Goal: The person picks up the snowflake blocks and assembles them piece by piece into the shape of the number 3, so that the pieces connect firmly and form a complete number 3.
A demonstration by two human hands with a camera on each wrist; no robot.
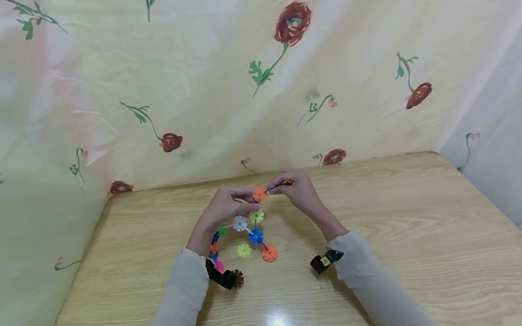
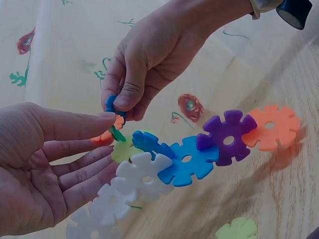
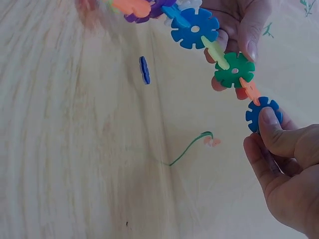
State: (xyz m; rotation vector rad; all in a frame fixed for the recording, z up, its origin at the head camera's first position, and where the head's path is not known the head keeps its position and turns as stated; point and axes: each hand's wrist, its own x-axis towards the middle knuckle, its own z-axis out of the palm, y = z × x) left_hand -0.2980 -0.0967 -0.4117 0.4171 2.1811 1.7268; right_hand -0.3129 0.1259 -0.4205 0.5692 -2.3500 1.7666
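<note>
A chain of notched plastic snowflake discs [image 1: 255,235] is held up between both hands. My left hand [image 1: 229,205] pinches it near an orange disc [image 1: 259,194] and a green disc [image 3: 234,70], thumb above and fingers beneath. My right hand [image 1: 301,191] pinches a blue disc [image 3: 263,114] between thumb and fingertips; this disc meets the orange one at the chain's end. From a blue disc [image 2: 187,160] lower down, one branch runs through a purple disc [image 2: 228,139] to an orange disc [image 2: 271,127]. White discs [image 2: 145,178] form another branch, passing below the left hand.
A yellow-green disc [image 1: 244,250] lies on the wooden table [image 1: 404,254]. Beside the left wrist curve more coloured discs, a pink disc [image 1: 219,266] among them, with a brown disc [image 1: 238,277] by the wrist strap. Flowered cloth [image 1: 209,81] hangs behind the table.
</note>
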